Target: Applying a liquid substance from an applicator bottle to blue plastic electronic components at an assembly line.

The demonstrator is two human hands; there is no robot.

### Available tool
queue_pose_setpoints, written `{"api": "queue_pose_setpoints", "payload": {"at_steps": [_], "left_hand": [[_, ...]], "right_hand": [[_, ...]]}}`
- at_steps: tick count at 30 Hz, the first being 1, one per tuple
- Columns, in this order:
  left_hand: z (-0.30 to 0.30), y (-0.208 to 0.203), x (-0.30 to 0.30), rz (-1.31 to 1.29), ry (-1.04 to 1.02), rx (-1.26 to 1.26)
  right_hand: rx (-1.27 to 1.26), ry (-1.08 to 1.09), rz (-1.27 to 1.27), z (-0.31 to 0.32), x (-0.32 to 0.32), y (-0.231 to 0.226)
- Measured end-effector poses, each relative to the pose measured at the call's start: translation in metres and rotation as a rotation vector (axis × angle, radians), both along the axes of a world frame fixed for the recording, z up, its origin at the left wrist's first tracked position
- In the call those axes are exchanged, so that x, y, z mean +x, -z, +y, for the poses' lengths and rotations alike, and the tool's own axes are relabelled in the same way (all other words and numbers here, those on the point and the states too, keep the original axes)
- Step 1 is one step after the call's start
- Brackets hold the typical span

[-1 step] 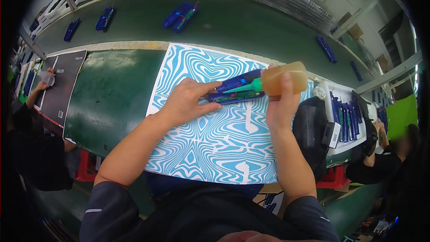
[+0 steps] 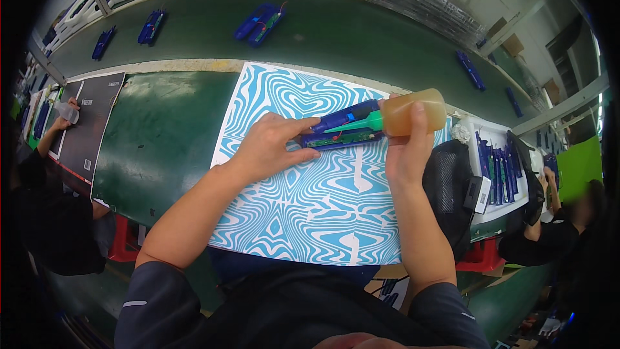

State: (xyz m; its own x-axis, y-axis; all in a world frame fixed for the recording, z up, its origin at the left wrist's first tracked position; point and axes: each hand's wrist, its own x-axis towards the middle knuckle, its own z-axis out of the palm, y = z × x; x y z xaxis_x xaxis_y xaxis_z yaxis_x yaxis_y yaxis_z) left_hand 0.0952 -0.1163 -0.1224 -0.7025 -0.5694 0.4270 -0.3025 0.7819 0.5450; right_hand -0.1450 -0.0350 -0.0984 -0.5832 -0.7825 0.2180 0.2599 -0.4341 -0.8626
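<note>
On a blue-and-white patterned mat (image 2: 278,213) lies an opened blue plastic housing (image 2: 326,119), its two halves side by side with a green circuit board (image 2: 352,137) and thin wires inside. My left hand (image 2: 268,145) grips the left end of the housing between thumb and fingers. Wrapped in my right hand (image 2: 410,158) is a squeeze bottle (image 2: 416,113) of amber liquid, tilted to the left. Its long green nozzle (image 2: 361,121) points down over the board; whether the tip touches cannot be made out.
Beyond the mat, a green conveyor belt (image 2: 194,32) carries several blue housings (image 2: 260,24). To the right are a black mesh bag (image 2: 445,181) and a white tray (image 2: 516,203) of housings. Co-workers sit at both sides, one holding a clear item (image 2: 68,114) at the left.
The bottle and its nozzle have shifted slightly to the right along the housing. My left hand and the housing stay in place.
</note>
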Motion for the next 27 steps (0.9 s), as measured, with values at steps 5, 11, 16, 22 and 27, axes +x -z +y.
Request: {"api": "queue_pose_setpoints", "payload": {"at_steps": [5,11,16,22,27], "left_hand": [[0.0,0.0,-0.002,-0.003,0.026,0.018],[0.003,-0.003,-0.003,-0.004,0.005,-0.018],[0.004,-0.005,-0.006,0.06,0.022,-0.156],[0.006,-0.009,-0.005,0.098,0.045,-0.257],[0.005,-0.007,-0.006,0.107,0.051,-0.298]], "right_hand": [[0.013,-0.101,-0.522,-0.001,-0.018,-0.007],[0.069,-0.124,-0.374,0.002,-0.01,-0.007],[0.076,-0.024,-0.064,0.004,0.0,-0.007],[0.088,-0.02,0.09,0.005,0.008,-0.003],[0.093,-0.032,0.102,0.005,0.011,-0.002]]}}
